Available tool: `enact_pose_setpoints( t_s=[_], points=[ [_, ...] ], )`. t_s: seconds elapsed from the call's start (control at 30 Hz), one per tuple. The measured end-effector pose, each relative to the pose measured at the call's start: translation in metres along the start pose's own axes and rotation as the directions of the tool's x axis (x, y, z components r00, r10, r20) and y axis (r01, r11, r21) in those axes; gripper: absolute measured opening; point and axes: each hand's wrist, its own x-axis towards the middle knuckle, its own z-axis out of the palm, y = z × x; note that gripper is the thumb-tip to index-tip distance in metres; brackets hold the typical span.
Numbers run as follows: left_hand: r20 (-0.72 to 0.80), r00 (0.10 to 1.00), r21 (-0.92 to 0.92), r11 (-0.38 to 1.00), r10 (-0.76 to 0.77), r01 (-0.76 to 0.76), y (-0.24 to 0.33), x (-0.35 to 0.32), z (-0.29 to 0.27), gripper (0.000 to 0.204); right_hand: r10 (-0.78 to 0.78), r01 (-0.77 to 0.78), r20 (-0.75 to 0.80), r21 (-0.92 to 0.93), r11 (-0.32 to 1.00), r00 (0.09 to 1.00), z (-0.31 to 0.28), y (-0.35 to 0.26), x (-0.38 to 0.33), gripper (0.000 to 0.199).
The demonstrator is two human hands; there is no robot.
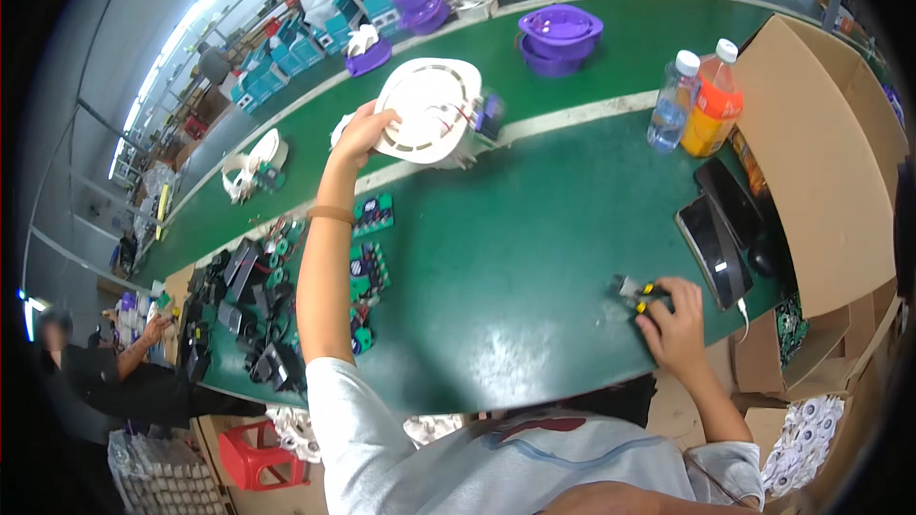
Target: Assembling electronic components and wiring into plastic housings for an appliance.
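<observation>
My left hand (361, 136) reaches far out over the green table (496, 267) and grips the rim of a round white plastic housing (426, 111), which has red wires and a small purple part on its right side. My right hand (673, 319) rests near the table's front right edge, its fingers closed on a small black part with yellow tips (634, 293). Green circuit boards (369, 272) lie beside my left forearm.
A pile of black parts (243, 310) lies front left. A clear bottle (672, 101), an orange bottle (712, 100), a black device (718, 238) and a cardboard box (825, 162) stand at the right. Purple bowls (558, 36) sit farther back. A person (105, 372) sits at the left.
</observation>
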Motion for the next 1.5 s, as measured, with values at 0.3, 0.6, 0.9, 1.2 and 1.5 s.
enact_pose_setpoints(
  t_s=[0.3,0.6,0.9,1.2,1.5],
  points=[
    [0.498,0.858,0.084,0.992,-0.125,0.095,-0.019,-0.168,0.074,0.043,-0.007,0.009,-0.01,0.187,0.982,1.0,0.0,0.007,-0.009,0.027],
    [-0.232,0.954,-0.14,0.964,0.19,-0.226,-0.062,-0.271,0.072,0.037,-0.338,0.187,0.332,0.414,0.891,0.881,-0.028,-0.033,0.026,0.025],
    [-0.368,0.93,-0.437,0.884,-0.008,-0.165,-0.101,-0.378,0.165,0.025,-0.529,0.507,0.489,0.191,0.841,0.694,-0.041,-0.049,0.072,0.023],
    [-0.016,0.999,-0.392,0.919,0.032,-0.036,-0.099,-0.366,0.189,0.043,-0.532,0.447,0.554,0.294,0.845,0.64,-0.043,-0.066,0.062,0.032],
    [-0.127,0.987,-0.357,0.924,0.095,-0.135,-0.089,-0.369,0.188,0.034,-0.466,0.437,0.574,0.2,0.877,0.673,-0.048,-0.079,0.062,0.032]
  ],
)
